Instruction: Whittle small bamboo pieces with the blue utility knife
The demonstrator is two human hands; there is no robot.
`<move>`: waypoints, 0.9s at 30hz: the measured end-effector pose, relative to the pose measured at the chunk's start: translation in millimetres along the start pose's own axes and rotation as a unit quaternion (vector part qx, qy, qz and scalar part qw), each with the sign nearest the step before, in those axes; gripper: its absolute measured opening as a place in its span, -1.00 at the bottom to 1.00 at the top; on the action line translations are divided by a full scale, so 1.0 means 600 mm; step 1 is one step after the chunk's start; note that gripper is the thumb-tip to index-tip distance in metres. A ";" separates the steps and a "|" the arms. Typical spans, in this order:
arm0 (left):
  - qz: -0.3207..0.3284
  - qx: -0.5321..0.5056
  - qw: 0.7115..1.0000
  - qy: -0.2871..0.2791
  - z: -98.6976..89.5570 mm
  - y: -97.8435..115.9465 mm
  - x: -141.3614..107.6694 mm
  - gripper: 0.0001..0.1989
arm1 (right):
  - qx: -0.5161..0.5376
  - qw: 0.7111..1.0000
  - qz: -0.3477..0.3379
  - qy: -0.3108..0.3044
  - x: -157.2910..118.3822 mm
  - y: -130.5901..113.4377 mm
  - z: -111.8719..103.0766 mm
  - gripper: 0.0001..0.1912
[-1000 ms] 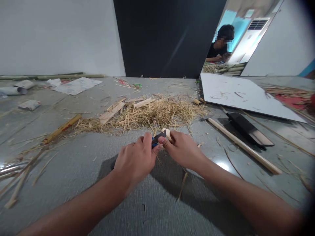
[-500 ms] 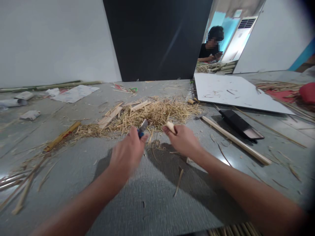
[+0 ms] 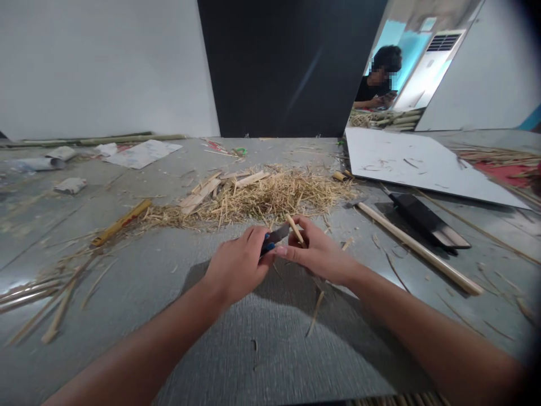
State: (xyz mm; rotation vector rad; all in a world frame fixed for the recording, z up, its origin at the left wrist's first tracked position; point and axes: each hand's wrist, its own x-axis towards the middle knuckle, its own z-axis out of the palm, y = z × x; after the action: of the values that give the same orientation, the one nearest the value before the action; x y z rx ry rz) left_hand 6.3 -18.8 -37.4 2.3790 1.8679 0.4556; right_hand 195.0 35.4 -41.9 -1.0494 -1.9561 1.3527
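Knife handle (image 3: 266,246): largely concealed by the left fingers (image 3: 254,241). Pale stick (image 3: 295,228): near end hidden within the right fingers (image 3: 291,254); contact with the blade (image 3: 279,232) cannot be determined. Yellow strip (image 3: 122,223), left: markings illegible. Near sticks (image 3: 393,401): cut off by the lower edge. Far person (image 3: 372,87): partly behind the dark panel (image 3: 287,67).

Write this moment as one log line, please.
left hand: grips knife | right hand: holds pale stick | blade: beside stick, contact unclear | shavings heap: beyond the hands

Before the shavings (image 3: 274,194) lies the knife (image 3: 279,233); behind them, the panel (image 3: 287,67); behind and left, paper (image 3: 143,151); to the right, the board (image 3: 422,160).
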 end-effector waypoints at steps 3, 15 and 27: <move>0.034 -0.023 0.999 0.000 -0.001 -0.001 -0.005 -0.71 | 0.016 0.999 -0.018 -0.024 -0.002 -0.002 -0.001 -0.50; 0.085 -0.090 0.992 0.002 0.000 0.002 -0.013 -0.66 | -0.052 0.997 -0.052 -0.024 -0.002 -0.001 0.002 -0.59; 0.123 -0.084 0.988 0.045 0.010 -0.007 -0.011 -0.65 | -0.127 0.990 -0.053 0.009 -0.002 -0.003 -0.002 -0.54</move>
State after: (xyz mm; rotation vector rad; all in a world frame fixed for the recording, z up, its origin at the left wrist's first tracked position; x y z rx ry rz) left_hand 2.4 -23.4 -45.4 2.5205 1.5021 0.7201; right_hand 196.2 34.7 -39.7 -1.0504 -2.1789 1.0548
